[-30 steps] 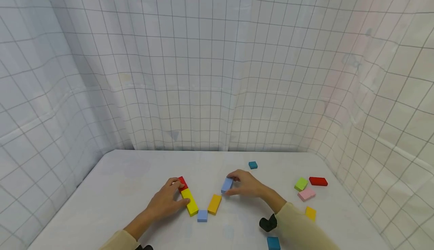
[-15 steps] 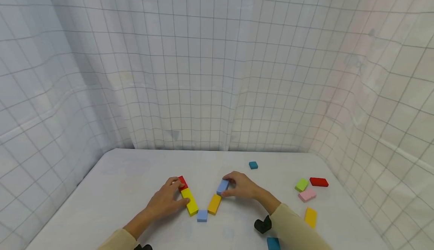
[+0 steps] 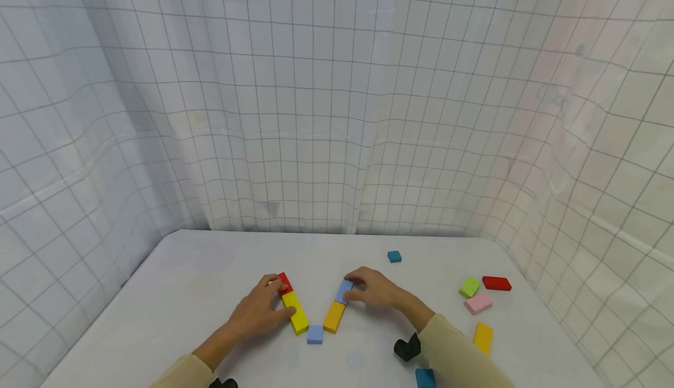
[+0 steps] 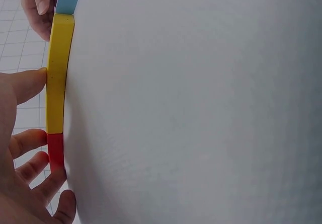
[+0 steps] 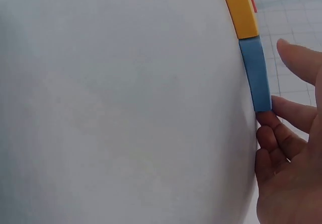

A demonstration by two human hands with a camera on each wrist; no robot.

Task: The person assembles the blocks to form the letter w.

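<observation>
My left hand [image 3: 258, 309] lies along the left arm of a V of flat blocks. Its thumb touches the yellow block [image 3: 296, 313], and its bent fingers rest at the red block [image 3: 285, 282] beyond. My right hand [image 3: 374, 288] is at the far end of the light blue block [image 5: 255, 73], with fingertips touching that end. In the right wrist view its thumb stands apart from the block. This block meets the orange block [image 3: 334, 318] end to end. At the V's bottom sits a small light blue block [image 3: 315, 334], close to the yellow and orange blocks.
On the right lie a green block [image 3: 469, 287], a pink block [image 3: 478, 304], a dark red block [image 3: 497, 283] and a yellow-orange block [image 3: 482, 337]. A small teal block [image 3: 394, 256] is at the back, another teal block [image 3: 425, 378] in front. Gridded curtains [image 3: 305, 142] surround the white table.
My right hand has brought the light blue block leftward, from beside the orange block's far end into line with it. Its thumb now stands off. My left hand has stayed put.
</observation>
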